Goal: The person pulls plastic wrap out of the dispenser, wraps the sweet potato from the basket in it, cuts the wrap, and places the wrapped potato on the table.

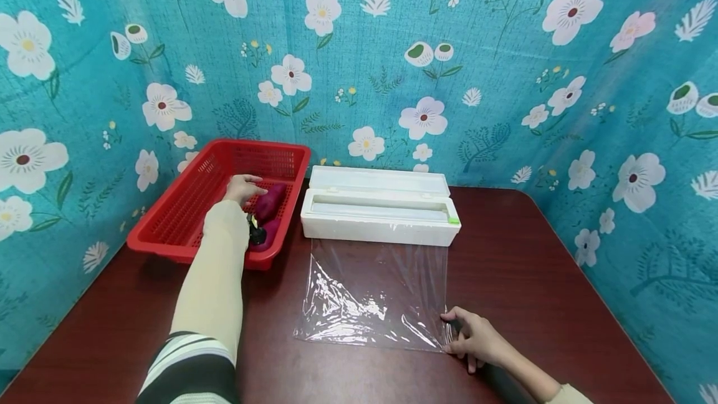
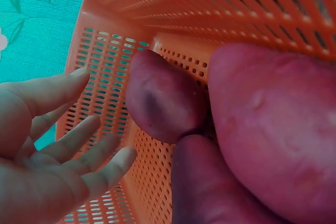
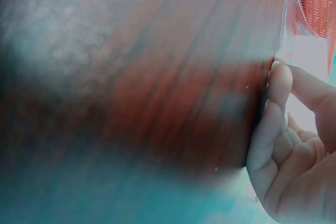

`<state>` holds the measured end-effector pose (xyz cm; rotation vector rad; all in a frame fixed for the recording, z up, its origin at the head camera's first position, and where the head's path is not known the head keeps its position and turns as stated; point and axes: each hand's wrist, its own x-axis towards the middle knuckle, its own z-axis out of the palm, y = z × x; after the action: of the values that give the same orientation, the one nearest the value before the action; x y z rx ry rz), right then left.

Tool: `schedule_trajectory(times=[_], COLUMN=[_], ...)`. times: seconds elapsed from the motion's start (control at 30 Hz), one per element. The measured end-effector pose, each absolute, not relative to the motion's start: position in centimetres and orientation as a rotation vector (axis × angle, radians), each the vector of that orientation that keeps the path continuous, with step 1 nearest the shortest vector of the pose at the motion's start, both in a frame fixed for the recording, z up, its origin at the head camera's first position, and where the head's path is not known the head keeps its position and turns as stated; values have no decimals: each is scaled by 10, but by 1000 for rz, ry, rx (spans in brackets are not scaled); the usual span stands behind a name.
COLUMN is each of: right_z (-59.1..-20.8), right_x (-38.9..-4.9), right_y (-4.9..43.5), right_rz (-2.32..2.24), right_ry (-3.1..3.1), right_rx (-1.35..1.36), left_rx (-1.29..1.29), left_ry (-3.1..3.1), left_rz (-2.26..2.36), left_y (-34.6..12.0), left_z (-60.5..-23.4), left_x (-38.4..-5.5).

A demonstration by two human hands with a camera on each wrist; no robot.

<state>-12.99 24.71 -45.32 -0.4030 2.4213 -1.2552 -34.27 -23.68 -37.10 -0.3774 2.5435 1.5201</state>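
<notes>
My left hand (image 1: 242, 189) reaches into the red perforated plastic basket (image 1: 290, 220), fingers spread and holding nothing. Beside those fingers, the left wrist view shows a small purple sweet potato (image 2: 165, 100), a large one (image 2: 278, 129) and a third sweet potato (image 2: 210, 187) partly cut off by the frame. With thumb and fingers my right hand (image 1: 473, 338) pinches the near right corner of a clear sheet of cling film (image 1: 364, 295). The film stretches toward me across the table from a white cling film dispenser (image 1: 378, 230), whose lid (image 1: 381, 179) is raised.
A dark red-brown table (image 1: 521, 267) carries everything, with a rounded far right corner. The basket stands at the back left, close beside the dispenser. A bright green piece (image 1: 454, 221) sits at the dispenser's right end. Blue floral curtains (image 1: 359, 80) hang behind and along both sides.
</notes>
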Motion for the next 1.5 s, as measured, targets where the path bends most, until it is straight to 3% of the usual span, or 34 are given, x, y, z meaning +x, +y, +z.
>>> schedule_trajectory(times=[1.13, 1.33, 1.5], right_z=[-455, -456, -458], right_x=[-130, -129, -129], right_y=[249, 249, 249], right_rz=[-1320, -1305, -1290], right_ry=[2395, 2412, 2405], right_rx=[-386, -378, -376], left_rx=[-249, -269, -224], left_ry=[2646, 2651, 2671], left_rz=[1167, 1085, 1106], left_y=[-231, -231, -247], left_z=[-391, -398, -436], left_x=[-350, -363, -395])
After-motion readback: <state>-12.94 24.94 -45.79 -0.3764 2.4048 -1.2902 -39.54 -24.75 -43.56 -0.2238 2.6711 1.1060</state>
